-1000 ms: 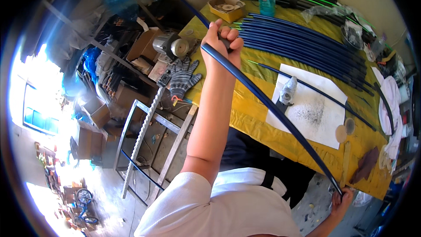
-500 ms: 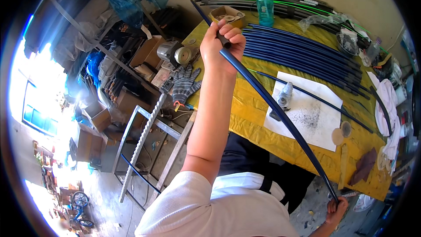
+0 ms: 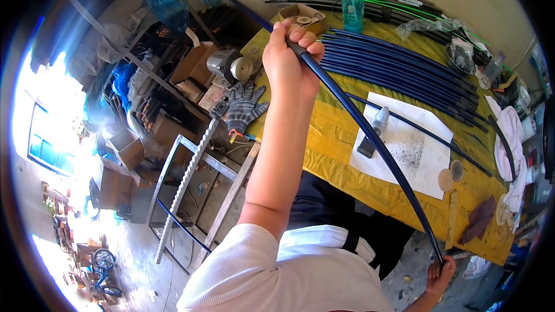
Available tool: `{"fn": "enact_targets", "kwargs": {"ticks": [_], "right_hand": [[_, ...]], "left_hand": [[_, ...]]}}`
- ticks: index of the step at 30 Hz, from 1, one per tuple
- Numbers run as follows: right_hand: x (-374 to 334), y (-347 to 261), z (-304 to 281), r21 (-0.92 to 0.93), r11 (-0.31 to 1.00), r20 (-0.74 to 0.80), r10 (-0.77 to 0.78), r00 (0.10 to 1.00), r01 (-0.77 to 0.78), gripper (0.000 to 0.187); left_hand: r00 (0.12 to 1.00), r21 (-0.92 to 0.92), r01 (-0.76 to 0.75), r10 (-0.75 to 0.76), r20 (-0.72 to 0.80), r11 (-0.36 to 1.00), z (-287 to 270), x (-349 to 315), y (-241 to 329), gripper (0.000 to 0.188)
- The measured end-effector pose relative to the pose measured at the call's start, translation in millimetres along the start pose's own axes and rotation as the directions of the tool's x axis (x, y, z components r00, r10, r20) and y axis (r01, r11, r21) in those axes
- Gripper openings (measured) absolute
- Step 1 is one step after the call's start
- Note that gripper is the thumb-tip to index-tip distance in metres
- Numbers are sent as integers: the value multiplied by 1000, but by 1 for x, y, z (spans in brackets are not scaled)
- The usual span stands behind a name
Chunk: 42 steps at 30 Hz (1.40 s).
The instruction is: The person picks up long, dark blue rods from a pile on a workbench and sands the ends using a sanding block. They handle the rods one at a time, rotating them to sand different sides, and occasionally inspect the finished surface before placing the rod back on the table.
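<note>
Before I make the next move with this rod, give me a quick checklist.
1. Left hand grip closed on the dark sleeve: ok.
2. Right hand grip closed at the lower end of the blue rod: ok.
3. Rod seated fully in the sleeve: cannot tell; fingers cover part of it.
4. No loose items behind the rod in this view: not ok; silver tool and white paper lie there.
5. Rod's far end touching nothing: cannot tell, depth unclear.
6. Pump bottle upright: ok.
</note>
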State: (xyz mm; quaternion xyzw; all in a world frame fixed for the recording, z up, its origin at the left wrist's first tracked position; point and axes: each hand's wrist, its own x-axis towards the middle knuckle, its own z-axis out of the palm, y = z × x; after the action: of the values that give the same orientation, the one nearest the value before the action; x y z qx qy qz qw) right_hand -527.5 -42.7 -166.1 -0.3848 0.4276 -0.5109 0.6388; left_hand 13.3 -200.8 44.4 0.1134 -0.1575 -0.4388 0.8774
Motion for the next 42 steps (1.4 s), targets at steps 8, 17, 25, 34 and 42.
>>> {"fn": "enact_targets", "kwargs": {"ticks": [8,17,25,34,42], "right_hand": [[-6,-15,-6,-98,984,123,-139,983,152,45],[27,-29,180,-128,939,7,-320,947,319,48],[81,-96,262,-632,-234,601,-749,277,739,34],[108,-211,125,-617,-769,734,-485,475,169,55],[70,-151,151,-952,-23,261,-582,771,305,28]], "left_hand": [[970,430,-242,207,127,870,10,-11,-3,19],[957,647,67,-232,174,760,29,-64,-58,21],[583,921,196,-795,167,337,15,-155,-85,17],[406,645,-759,-841,358,-92,-27,-98,-5,23],[363,406,-812,183,914,-419,18,-52,10,25]]}}
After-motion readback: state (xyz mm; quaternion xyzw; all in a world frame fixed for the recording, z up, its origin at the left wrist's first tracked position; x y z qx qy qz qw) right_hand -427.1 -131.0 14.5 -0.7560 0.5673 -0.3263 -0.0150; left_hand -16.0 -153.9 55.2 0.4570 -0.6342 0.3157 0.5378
